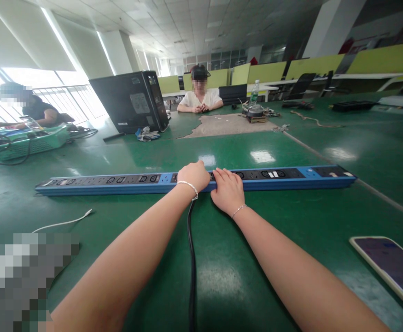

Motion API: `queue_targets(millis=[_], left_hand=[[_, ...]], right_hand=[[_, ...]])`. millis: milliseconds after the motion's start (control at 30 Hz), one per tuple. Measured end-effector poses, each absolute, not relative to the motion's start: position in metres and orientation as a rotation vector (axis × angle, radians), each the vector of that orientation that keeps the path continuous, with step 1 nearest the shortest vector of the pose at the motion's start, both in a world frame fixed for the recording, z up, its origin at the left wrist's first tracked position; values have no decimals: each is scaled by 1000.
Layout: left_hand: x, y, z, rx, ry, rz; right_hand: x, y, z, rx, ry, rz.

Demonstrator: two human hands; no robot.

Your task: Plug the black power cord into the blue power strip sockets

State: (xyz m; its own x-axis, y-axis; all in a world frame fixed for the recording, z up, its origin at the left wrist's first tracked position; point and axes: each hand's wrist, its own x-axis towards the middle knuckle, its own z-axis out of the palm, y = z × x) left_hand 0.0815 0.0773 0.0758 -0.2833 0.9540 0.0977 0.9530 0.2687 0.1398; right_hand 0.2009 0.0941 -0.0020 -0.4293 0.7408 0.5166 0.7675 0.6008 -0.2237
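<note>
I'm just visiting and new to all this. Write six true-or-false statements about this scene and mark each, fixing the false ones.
1. The left hand is on the strip. True.
2. The right hand is raised clear of the strip. False: it rests on it.
3. The black cable shows below the left hand. True.
4. The phone lies beyond the strip. False: it lies nearer, at the picture's right.
5. The table is green. True.
6. The white cable touches the strip. False: it lies apart, on the table.
</note>
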Motion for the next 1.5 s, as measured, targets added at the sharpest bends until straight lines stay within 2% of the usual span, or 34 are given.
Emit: queue_targets(millis=[333, 500, 633, 767, 933, 1367, 1500], left_hand=[[74, 83, 73, 1829, 2460, 337], [53, 67, 63, 1912, 2217, 507], [33, 39, 41, 2118, 2483, 620], [19, 28, 21, 2251, 2508, 570], [17, 30, 18, 2296, 2476, 523], [14, 32, 10, 2350, 2452, 679], [12, 33, 7, 2376, 2454, 710]], right_hand=[[201, 94, -2, -1184, -2245, -65], [202, 95, -2, -1179, -2263, -77], [201, 96, -2, -1188, -2235, -54], [202, 96, 4, -1165, -2164, 66], [190, 83, 18, -1097, -2067, 204], [148, 55, 62, -1550, -2381, 13], [142, 51, 58, -1560, -2360, -28]])
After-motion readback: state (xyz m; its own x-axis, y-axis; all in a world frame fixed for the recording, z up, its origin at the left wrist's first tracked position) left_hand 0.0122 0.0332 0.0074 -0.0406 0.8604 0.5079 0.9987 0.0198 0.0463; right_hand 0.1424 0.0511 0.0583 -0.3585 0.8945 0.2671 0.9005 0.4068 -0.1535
